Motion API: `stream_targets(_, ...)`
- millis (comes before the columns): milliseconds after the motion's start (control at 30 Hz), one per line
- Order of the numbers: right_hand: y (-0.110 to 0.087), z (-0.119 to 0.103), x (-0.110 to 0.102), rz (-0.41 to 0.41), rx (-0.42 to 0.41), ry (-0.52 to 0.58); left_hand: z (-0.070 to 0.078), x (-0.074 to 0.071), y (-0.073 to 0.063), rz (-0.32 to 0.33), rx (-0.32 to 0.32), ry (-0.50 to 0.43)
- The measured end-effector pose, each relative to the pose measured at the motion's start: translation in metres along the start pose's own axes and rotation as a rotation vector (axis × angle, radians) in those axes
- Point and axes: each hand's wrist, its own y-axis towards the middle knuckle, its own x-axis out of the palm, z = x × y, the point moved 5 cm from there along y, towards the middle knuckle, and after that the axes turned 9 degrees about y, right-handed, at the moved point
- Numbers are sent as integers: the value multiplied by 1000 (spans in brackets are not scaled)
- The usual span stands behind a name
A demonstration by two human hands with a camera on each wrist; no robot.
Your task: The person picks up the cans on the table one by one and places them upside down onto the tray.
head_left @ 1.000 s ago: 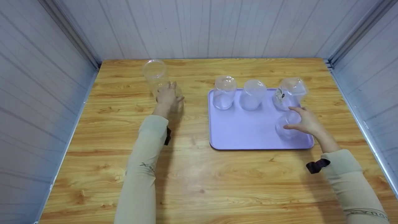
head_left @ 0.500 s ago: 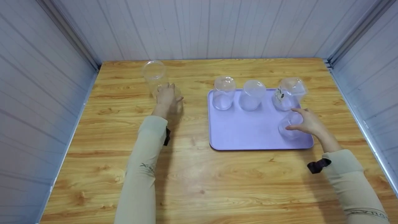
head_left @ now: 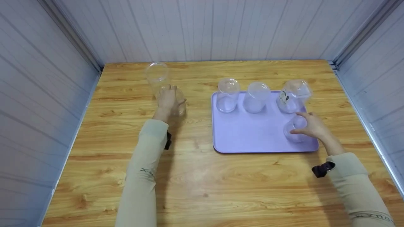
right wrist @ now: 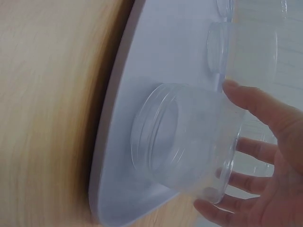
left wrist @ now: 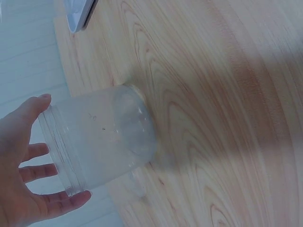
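At the left, my left hand [head_left: 168,100] grips the upper end of a clear plastic jar [left wrist: 99,137] from above. Its thumb and fingers spread round the threaded rim, and the jar's other end is down at the wooden table. My right hand [head_left: 311,125] holds another clear plastic jar [right wrist: 189,137] by its top end. That jar is mouth down at the front right corner of the purple tray [head_left: 246,135]; its threaded rim is at the tray surface. In the head view, both jars are partly covered by the hands.
A tall clear container [head_left: 157,75] stands behind the left hand's jar. Along the tray's back edge are a clear jar [head_left: 227,96], a second clear jar [head_left: 256,98] and a clear container with a dark printed mark [head_left: 292,96]. White panel walls [head_left: 195,31] border the table.
My right hand and its jar have shifted slightly right toward the tray's corner. My left hand stays nearly in place on its jar.
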Motion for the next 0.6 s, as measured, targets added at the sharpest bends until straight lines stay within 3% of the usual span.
stream_targets(200,0,-1,1,6,-10,-6,-1,-3,-1,6,9,-29)
stream_targets(600,-1,-2,1,68,-24,9,-6,-7,-9,111,23,-118)
